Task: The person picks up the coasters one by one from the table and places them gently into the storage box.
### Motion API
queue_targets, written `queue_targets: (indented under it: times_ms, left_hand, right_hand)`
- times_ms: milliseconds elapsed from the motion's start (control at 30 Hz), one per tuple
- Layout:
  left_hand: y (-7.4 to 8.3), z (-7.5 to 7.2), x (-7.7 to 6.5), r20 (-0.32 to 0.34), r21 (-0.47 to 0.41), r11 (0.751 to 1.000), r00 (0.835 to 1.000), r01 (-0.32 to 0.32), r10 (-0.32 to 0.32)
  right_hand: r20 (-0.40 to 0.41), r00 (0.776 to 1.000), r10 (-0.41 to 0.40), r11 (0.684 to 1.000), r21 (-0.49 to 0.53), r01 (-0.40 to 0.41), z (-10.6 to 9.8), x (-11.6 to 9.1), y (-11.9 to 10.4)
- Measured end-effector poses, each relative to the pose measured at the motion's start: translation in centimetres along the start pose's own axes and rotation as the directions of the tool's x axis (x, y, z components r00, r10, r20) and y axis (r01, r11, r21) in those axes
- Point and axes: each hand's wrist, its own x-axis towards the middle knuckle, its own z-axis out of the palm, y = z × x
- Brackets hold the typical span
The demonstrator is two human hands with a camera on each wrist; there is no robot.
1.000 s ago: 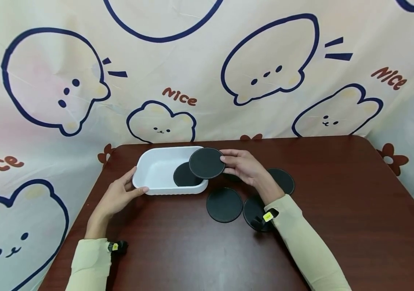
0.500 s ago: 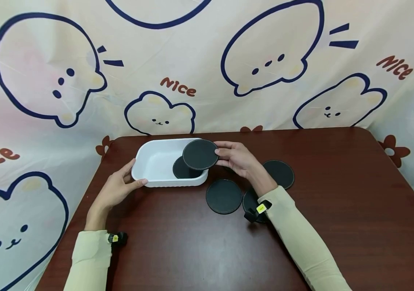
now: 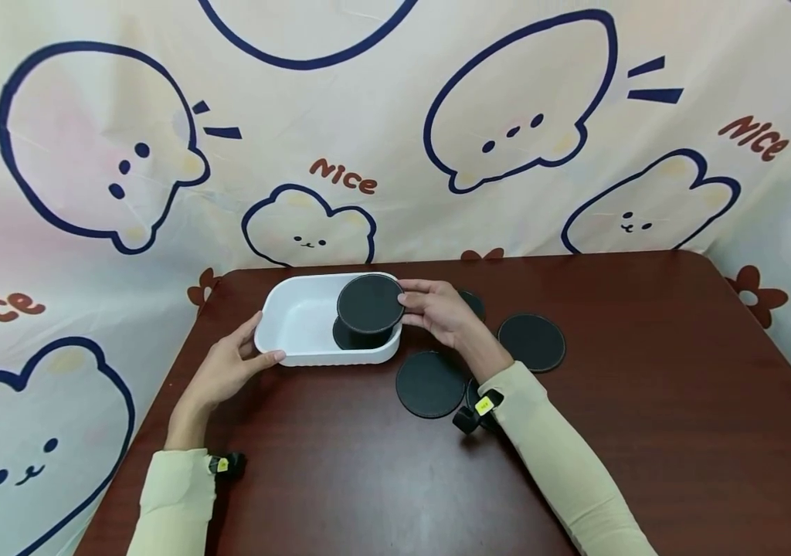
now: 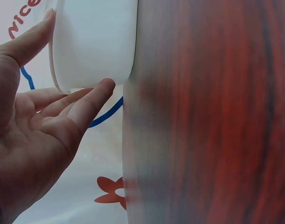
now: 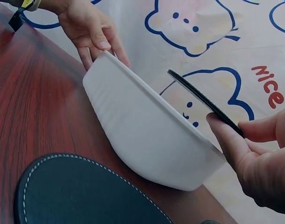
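1. One pale left sleeve [image 3: 173, 494] comes in at your far left, a dark wrist device [image 3: 227, 465] worn at its cuff.
2. Moving right, your left grip [image 3: 224, 371] has the end of the tray, thumb at the near rim, fingers round the outside.
3. Next up, the white tray [image 3: 298, 313], round-cornered, toward the back left of your dark brown bench [image 3: 646, 401].
4. Inside its right end lies the inner disc [image 3: 354, 340], black, partly hidden in your head view.
5. And what hides it is the held disc [image 3: 370, 303], black too, tilted above that same end; your right wrist view catches it edge-on.
6. There's your right grip [image 3: 444, 313], pinching that disc by its right edge between thumb and fingers.
7. Around your right arm, more black discs on the bench: the near disc [image 3: 430, 384], the half-covered disc [image 3: 472, 395] under your wrist, the back disc [image 3: 471, 303] peeking past your hand, the rightmost disc [image 3: 531, 342] in full.
8. Your pale right sleeve [image 3: 562, 455] slants away toward you.
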Motion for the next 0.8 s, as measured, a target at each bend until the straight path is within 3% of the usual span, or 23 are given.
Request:
queue_targets:
  times_ms: [367, 533, 700, 800]
  left_hand:
    - [-0.1, 0.2, -0.2, -0.008, 0.009, 1.0, 1.0, -0.013, 0.013]
    - [-0.1, 0.2, -0.2, -0.013, 0.015, 1.0, 1.0, -0.016, 0.016]
    - [-0.1, 0.1, -0.1, -0.015, 0.016, 1.0, 1.0, -0.015, 0.015]
    - [-0.1, 0.1, -0.1, -0.011, 0.016, 1.0, 1.0, -0.012, 0.012]
  right_hand:
    - [-0.003, 1.0, -0.016, 1.0, -0.024, 0.016, 1.8, 0.5, 0.8]
    - [0.0, 0.998, -0.059, 0.985, -0.164, 0.058, 2.3, 0.4, 0.8]
    - [0.007, 0.989, -0.145, 0.925, -0.355, 0.138, 3.0, 0.0, 0.6]
    - [-0.023, 0.974, -0.223, 0.84, -0.512, 0.18, 3.0, -0.4, 0.3]
